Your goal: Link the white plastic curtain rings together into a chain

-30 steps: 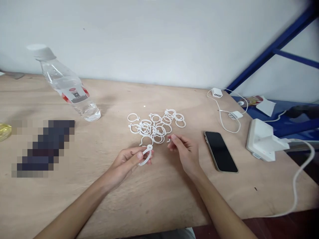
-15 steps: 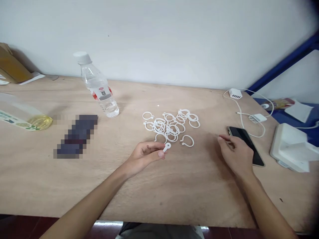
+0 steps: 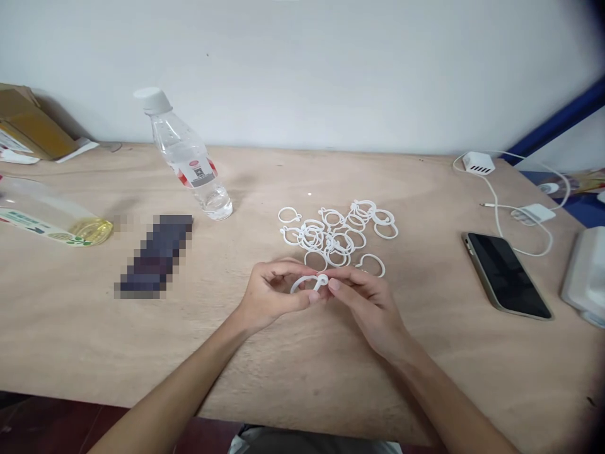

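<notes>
Both hands meet in front of a loose pile of white plastic curtain rings point(image 3: 312, 238). My left hand point(image 3: 267, 296) pinches one white curtain ring point(image 3: 322, 279) between thumb and fingers. Its curved band shows above the left thumb, and its small round eyelet points toward the other hand. My right hand point(image 3: 368, 302) has thumb and fingertips closed at the eyelet end of the same ring. Fingers cover part of that ring. Just beyond the right fingers lies a separate open ring point(image 3: 377, 258).
A water bottle point(image 3: 198, 170) stands behind on the left, near a bottle of yellow liquid point(image 3: 89, 232) and a blurred dark object point(image 3: 155, 255). Rightward are a phone point(image 3: 508, 274), a white charger point(image 3: 479, 163) with cables, and a white device point(image 3: 586, 277). A cardboard box point(image 3: 42, 126) sits far left.
My right hand has come leftward from beside the phone to the ring in my left hand and closed on its end. The whole view has shifted slightly.
</notes>
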Motion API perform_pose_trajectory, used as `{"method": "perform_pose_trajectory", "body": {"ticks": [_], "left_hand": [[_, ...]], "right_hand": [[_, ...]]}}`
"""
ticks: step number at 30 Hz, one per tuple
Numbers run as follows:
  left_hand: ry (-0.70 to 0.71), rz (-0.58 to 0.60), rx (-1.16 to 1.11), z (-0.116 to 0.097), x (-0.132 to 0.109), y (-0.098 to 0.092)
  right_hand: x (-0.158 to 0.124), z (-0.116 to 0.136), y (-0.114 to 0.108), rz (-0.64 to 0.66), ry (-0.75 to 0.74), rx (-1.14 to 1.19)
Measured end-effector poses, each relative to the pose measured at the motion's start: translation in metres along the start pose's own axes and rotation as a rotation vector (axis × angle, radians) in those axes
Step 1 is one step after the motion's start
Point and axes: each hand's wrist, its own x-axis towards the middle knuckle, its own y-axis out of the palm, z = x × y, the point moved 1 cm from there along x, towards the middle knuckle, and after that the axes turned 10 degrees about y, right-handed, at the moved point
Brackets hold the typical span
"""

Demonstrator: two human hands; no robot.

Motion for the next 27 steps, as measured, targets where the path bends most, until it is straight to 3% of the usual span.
{"method": "perform_pose_trajectory", "body": {"ticks": [12,22,25,27], "left_hand": [[-0.168,0.055,0.003,-0.0032,0.0018,0.0018],[-0.219,0.14,0.183,-0.0058,-0.0012,0.0058],[-0.127,0.169,0.264,-0.0065,-0.002,0.0049],[0.057,0.241,0.402,-0.0071,-0.0031,0.0044]], "right_hand": [[0.0025,-0.008,0.0047,0.072,0.102,0.178],[0.0022,-0.0055,0.0068,0.03,0.057,0.069],[0.0022,-0.0025,0.0059,0.003,0.043,0.007],[0.0026,-0.0019,0.0023,-0.076,0.007,-0.066]]}}
